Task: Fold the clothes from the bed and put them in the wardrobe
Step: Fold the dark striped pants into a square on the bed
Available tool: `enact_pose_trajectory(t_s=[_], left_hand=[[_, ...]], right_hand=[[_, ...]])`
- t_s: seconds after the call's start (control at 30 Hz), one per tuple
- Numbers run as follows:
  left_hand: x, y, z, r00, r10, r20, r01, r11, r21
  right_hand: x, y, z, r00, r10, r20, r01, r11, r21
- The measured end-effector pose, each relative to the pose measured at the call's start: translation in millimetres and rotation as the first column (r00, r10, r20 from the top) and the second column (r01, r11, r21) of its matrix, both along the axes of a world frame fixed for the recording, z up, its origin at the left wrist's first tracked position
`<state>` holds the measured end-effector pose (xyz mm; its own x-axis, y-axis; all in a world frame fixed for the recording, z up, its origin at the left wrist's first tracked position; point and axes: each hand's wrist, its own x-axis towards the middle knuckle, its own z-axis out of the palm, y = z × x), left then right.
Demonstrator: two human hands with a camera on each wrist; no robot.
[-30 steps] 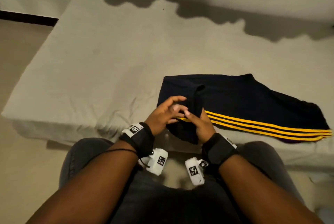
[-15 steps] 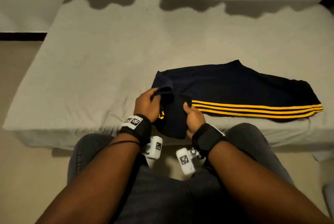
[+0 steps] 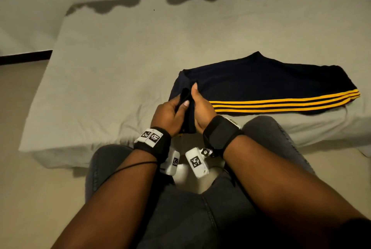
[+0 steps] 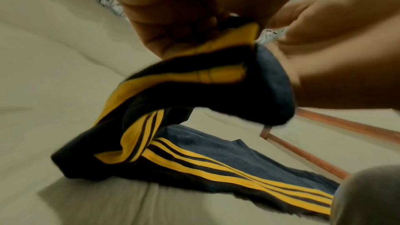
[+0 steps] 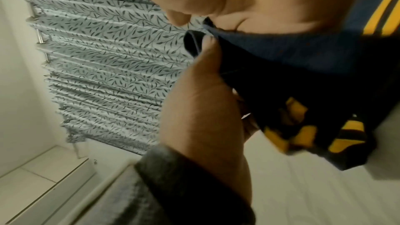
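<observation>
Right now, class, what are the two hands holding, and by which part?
Both hands grip the navy garment with yellow stripes at its bunched left end: the left hand and right hand close together, lifting it while the rest lies on the bed.

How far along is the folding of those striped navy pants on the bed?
Early. The navy pants lie flat on the bed, apparently doubled leg over leg. The left hand and right hand grip the bunched waist end. Further folds and the wardrobe trip remain; no wardrobe is in view.
</observation>
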<state>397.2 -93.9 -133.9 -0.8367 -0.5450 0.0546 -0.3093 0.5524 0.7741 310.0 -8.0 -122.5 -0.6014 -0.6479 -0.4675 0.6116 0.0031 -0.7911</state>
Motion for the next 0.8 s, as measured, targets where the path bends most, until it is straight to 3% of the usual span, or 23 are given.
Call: enact_pose_trajectory(t_s=[0.1, 0.17, 0.23, 0.37, 0.47, 0.53, 0.6, 0.67, 0.73, 0.8], left_hand=[[3, -1, 9, 0.996, 0.074, -0.045, -0.081, 0.981, -0.175], [6, -9, 9, 0.985, 0.172, -0.033, -0.173, 0.985, -0.020], [9, -16, 8, 0.977, 0.214, 0.003, -0.210, 0.953, 0.217], [14, -32, 8, 0.952, 0.306, 0.009, -0.289, 0.889, 0.356], [17, -82, 15, 0.865, 0.501, 0.020, -0.472, 0.800, 0.370], [26, -136, 19, 0.821, 0.571, 0.022, -0.547, 0.773, 0.320], [41, -191, 12, 0.790, 0.607, 0.085, -0.609, 0.761, 0.223], [53, -240, -15, 0.753, 0.614, 0.236, -0.655, 0.732, 0.187], [61, -277, -67, 0.742, 0.572, 0.350, -0.669, 0.660, 0.340], [52, -283, -92, 0.760, 0.481, 0.438, -0.644, 0.652, 0.401]], right_hand=[[5, 3, 16, 0.994, 0.098, 0.053, -0.088, 0.983, -0.163], [2, 7, 21, 0.963, 0.259, 0.071, -0.240, 0.948, -0.211], [-4, 10, 21, 0.924, 0.379, 0.049, -0.367, 0.916, -0.162], [-7, 12, 20, 0.852, 0.519, -0.060, -0.519, 0.854, 0.019], [-30, 11, 9, 0.846, 0.457, -0.274, -0.405, 0.886, 0.227], [-52, 16, 1, 0.842, 0.417, -0.343, -0.333, 0.901, 0.279], [-71, 24, -3, 0.895, 0.342, -0.286, -0.258, 0.921, 0.291], [-88, 24, -10, 0.935, 0.268, -0.232, -0.179, 0.922, 0.343], [-112, 18, -20, 0.901, 0.334, -0.277, -0.183, 0.871, 0.456], [-146, 6, -31, 0.759, 0.518, -0.394, -0.207, 0.767, 0.608]])
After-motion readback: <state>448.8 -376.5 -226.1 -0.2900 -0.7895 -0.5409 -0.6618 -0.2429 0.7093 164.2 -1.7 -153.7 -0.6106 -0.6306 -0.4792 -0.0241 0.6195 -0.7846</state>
